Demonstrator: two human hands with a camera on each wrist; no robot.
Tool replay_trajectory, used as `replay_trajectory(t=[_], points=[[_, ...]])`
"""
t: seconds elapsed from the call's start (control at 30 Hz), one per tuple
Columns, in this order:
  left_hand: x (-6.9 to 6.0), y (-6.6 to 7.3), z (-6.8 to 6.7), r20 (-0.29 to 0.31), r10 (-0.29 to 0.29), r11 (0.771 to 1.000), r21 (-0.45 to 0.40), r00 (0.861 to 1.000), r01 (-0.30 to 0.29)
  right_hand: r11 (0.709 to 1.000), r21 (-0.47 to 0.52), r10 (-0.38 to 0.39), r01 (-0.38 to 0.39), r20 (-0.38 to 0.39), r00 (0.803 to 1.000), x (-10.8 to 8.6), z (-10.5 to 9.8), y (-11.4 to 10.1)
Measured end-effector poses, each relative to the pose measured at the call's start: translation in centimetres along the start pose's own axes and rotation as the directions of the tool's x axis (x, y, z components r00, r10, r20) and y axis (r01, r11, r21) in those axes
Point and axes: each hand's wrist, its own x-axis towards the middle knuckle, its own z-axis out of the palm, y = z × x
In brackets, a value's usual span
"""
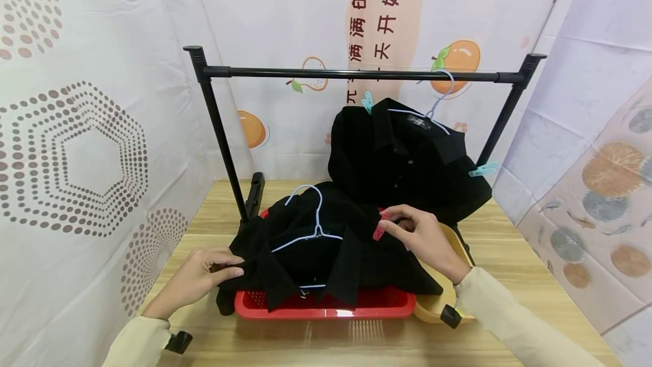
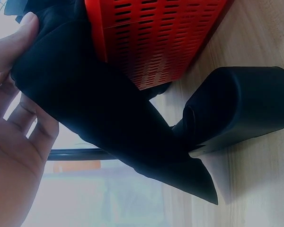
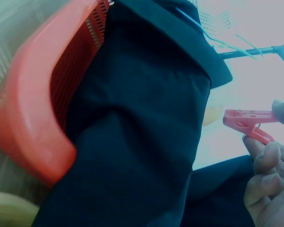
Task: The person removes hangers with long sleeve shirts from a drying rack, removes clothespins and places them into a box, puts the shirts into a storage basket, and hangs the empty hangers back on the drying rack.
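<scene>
A black collared garment (image 1: 377, 265) lies over a red basket (image 1: 326, 314), with a pale blue hanger (image 1: 318, 231) in its neck. My left hand (image 1: 196, 279) pinches the garment's left edge between thumb and fingers; in the left wrist view the dark cloth (image 2: 85, 90) hangs down from that hand (image 2: 19, 118). Above the garment's right part, my right hand (image 1: 425, 239) pinches a pink clothespin (image 1: 379, 227). The right wrist view shows the clothespin (image 3: 248, 124) between thumb and fingers of that hand (image 3: 274, 175), apart from the cloth.
A black rack (image 1: 356, 74) stands behind, holding another black garment (image 1: 402, 157) on a hanger, with blue clips (image 1: 368, 102) at its shoulders. A yellow tray (image 1: 438, 293) is right of the basket. In the left wrist view, the rack's black foot (image 2: 241, 109) stands beside the basket.
</scene>
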Motion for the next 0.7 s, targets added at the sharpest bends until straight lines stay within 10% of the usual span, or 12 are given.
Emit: replay_trajectory(t=[0.7], points=[[0.1,0.1,-0.1,0.004,0.011,1.0,-0.021,1.0,-0.011,0.989,-0.103,0.101,-0.106,-0.059,0.993,-1.7,-2.1,4.3]])
